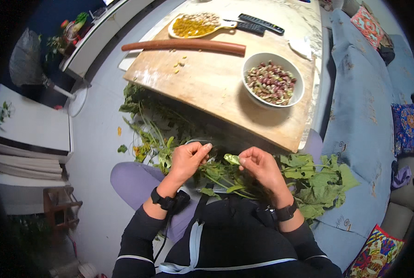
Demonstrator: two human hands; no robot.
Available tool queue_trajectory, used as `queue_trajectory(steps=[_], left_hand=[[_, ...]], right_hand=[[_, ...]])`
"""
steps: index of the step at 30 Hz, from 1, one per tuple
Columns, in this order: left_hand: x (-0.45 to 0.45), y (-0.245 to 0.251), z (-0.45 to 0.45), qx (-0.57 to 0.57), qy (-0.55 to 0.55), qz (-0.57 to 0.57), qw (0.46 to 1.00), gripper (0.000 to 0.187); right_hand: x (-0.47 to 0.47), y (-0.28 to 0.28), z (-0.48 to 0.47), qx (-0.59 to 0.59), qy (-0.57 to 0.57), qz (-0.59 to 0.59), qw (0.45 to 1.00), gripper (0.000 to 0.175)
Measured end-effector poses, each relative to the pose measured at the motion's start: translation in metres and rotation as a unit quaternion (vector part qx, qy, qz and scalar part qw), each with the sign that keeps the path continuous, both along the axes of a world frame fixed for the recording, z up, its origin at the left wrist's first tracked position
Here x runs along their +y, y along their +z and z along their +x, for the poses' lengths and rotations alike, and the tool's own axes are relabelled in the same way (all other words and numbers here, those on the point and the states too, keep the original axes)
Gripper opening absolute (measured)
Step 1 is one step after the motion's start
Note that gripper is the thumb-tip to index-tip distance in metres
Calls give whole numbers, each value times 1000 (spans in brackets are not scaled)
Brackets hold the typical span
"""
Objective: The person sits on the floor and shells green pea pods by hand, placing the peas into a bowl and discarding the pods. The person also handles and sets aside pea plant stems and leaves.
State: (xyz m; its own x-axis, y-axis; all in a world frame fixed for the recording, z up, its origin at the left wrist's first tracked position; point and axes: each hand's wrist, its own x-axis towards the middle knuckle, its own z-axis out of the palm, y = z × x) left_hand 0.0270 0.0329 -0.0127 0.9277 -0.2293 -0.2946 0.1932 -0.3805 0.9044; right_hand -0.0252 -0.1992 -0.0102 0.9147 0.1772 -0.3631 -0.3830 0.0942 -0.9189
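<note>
Over my lap, my right hand (257, 164) pinches a green bean pod (231, 159) between thumb and fingers. A short way to its left is my left hand (192, 157), thumb pressed against the curled fingers; whether it holds something small cannot be told. Under and around both hands lie leafy bean vines (224, 177), with large leaves (314, 180) to the right. A white bowl (246, 88) of shelled, red-speckled beans (271, 83) stands on the wooden board (207, 92) beyond my right hand.
Across the board lies a brown rolling pin (186, 45). Behind it are a spoon-shaped dish (207, 32) of yellow and pale pieces and two black remote controls (262, 23). A sofa with a blue cover (356, 104) stands at right, a fan base (78, 100) at left.
</note>
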Motion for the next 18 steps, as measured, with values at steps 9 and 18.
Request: queue_trajectory(steps=[9,18], left_hand=[[-11,-42,-19,-20,-99,-69,993,35],[-29,-27,-10,-183,-45,94,978,17]], right_hand=[[19,-27,15,-3,49,-63,997,11],[-2,-1,21,112,-133,395,902,40]])
